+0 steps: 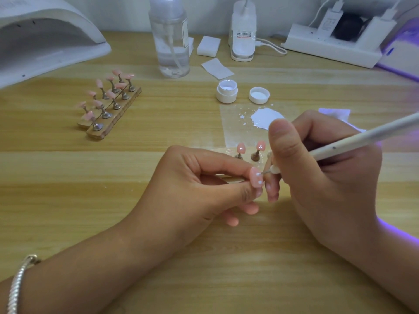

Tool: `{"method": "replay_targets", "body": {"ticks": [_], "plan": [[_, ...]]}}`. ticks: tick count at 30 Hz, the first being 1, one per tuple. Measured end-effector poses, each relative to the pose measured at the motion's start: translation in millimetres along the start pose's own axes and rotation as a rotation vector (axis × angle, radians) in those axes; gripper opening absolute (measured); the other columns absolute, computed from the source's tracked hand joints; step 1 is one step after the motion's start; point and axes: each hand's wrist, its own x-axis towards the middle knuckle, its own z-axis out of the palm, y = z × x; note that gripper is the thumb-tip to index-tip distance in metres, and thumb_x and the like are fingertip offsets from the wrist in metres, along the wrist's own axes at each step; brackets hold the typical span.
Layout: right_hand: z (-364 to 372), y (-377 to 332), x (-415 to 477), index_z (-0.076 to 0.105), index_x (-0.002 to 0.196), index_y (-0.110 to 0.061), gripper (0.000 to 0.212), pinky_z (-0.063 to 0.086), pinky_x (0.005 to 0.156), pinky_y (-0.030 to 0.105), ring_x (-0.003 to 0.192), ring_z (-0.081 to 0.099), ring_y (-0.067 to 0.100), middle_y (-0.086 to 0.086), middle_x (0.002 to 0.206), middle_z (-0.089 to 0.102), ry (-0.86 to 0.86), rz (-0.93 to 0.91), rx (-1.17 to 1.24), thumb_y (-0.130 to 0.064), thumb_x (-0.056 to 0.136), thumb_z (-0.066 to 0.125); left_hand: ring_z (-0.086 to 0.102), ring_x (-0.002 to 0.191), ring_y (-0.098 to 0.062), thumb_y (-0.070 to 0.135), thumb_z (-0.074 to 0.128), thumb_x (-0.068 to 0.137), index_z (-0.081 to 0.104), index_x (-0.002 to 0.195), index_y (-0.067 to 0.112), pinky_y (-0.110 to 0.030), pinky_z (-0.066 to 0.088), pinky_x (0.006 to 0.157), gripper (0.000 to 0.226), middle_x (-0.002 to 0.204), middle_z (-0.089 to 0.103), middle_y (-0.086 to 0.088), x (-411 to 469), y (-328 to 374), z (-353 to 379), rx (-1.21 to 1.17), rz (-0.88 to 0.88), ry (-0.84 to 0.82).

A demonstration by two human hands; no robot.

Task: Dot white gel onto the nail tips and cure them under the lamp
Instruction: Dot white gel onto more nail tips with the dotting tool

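Note:
My left hand point(197, 186) pinches a pink nail tip point(255, 181) between thumb and forefinger; the tip carries a few white dots. My right hand point(317, 177) grips a white dotting pen point(362, 139), whose metal point touches the held tip. Behind my fingers two more pink tips point(241, 148) stand on small holders. A puddle of white gel point(267, 116) lies on a clear sheet, behind it the open gel pot point(226, 91) and its lid point(259, 95). The white curing lamp point(45, 39) stands at the far left.
A wooden stand with several pink tips point(108, 105) sits left of centre. A clear pump bottle point(171, 39), foam blocks point(208, 46), a wipe point(217, 68), a white device with cable point(243, 30) and a power strip point(333, 44) line the back. Purple light glows at the right edge.

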Motion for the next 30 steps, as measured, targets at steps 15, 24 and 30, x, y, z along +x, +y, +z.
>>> {"method": "replay_targets", "body": {"ticks": [15,24,30], "plan": [[-6.5,-5.9,14.6,0.043,0.059,-0.010,0.040,0.036,0.038,0.020,0.032,0.048,0.015,-0.013,0.046,0.045,0.094,0.030,0.181,-0.020,0.094,0.057,0.074,0.058,-0.021,0.016,0.080,0.065,0.079,0.080,0.008,-0.023,0.051,0.043,0.017,0.074,0.076,-0.012,0.0,-1.4,1.0,-0.032,0.004,0.018],[-37.2,-1.3,57.6,0.064,0.065,-0.020,0.048,0.044,0.055,0.012,0.059,0.062,0.004,-0.005,0.058,0.066,0.101,0.125,-0.213,-0.046,0.101,0.047,0.073,0.057,-0.021,0.019,0.081,0.062,0.080,0.079,0.009,-0.023,0.049,0.042,0.020,0.076,0.076,-0.014,-0.5,-0.6,1.9,-0.037,-0.010,0.026],[-49.3,25.5,60.5,0.070,0.069,-0.015,0.052,0.033,0.044,0.005,0.048,0.052,-0.004,-0.013,0.053,0.060,-0.003,0.269,-0.436,-0.054,0.096,0.048,0.074,0.060,-0.022,0.015,0.084,0.067,0.081,0.080,0.011,-0.024,0.051,0.043,0.014,0.078,0.077,-0.010,0.6,-1.7,0.4,-0.018,-0.026,0.013]]}}
